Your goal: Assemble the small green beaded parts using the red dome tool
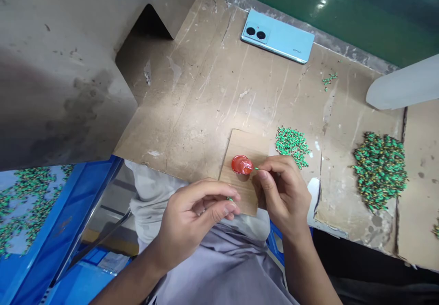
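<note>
My right hand pinches a tiny green part and holds its tip against a small red cap that sits on a cardboard square at the table's near edge. My left hand is curled just left of it, thumb and forefinger pressed on another small green piece. A small heap of green parts lies just beyond my right hand, and a bigger heap lies further right.
A light blue phone lies face down at the back of the cardboard-covered table. A blue bin with scattered green parts stands at the lower left. A grey metal housing rises on the left. A white object juts in at right.
</note>
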Demonstrator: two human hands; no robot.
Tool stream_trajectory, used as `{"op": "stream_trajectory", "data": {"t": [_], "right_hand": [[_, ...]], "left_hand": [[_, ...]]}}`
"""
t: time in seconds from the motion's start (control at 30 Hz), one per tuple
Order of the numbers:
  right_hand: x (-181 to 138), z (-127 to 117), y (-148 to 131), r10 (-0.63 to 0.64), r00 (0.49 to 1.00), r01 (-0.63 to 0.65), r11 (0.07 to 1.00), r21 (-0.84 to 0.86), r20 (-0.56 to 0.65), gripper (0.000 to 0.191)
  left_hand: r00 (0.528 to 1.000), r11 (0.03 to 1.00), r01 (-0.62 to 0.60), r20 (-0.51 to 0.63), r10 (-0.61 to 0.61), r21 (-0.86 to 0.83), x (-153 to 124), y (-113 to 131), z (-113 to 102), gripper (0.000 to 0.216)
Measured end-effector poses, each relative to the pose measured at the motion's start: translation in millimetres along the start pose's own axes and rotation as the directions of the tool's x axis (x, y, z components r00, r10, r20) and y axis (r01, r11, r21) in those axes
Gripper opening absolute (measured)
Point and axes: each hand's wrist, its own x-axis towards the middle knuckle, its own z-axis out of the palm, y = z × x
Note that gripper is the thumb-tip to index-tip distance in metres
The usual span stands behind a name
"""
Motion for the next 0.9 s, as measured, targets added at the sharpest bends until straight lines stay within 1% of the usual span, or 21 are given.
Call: {"op": "stream_trajectory", "data": {"t": [0.13,0.27,0.37,0.5,0.67,0.77,0.83,0.9], "right_hand": [[2,0,-1,-0.022,0.999,0.023,0.999,-0.026,0.024,0.017],[4,1,-2,-0.054,0.998,0.055,0.998,-0.044,0.021,0.018],[5,1,-2,-0.062,0.998,0.063,0.997,-0.047,0.018,0.018],[3,0,-2,-0.056,0.998,0.056,0.997,-0.050,0.013,0.017],[1,2,-1,-0.047,0.999,0.047,0.998,-0.043,-0.005,0.016],[0,1,-1,-0.033,0.999,0.032,0.999,-0.042,-0.022,0.015],[0,-4,-1,-0.016,1.000,0.015,0.997,-0.077,-0.012,0.013],[-1,-13,0,0.004,1.000,-0.002,0.987,-0.159,0.015,0.012]], "left_hand": [[1.000,0.998,-0.011,-0.023,0.013,0.061,2,2,1,0.026],[0.996,0.977,-0.051,-0.059,0.065,0.205,3,4,1,0.027],[0.994,0.962,-0.063,-0.070,0.085,0.267,3,4,-1,0.024],[0.995,0.958,-0.051,-0.067,0.073,0.281,3,4,-1,0.021],[0.995,0.968,-0.049,-0.072,0.069,0.248,3,4,1,0.021],[0.996,0.969,-0.053,-0.052,0.068,0.241,2,4,0,0.022],[0.992,0.929,-0.104,-0.028,0.122,0.355,2,4,-1,0.020],[0.972,0.822,-0.223,0.057,0.227,0.524,2,2,-3,0.018]]}}
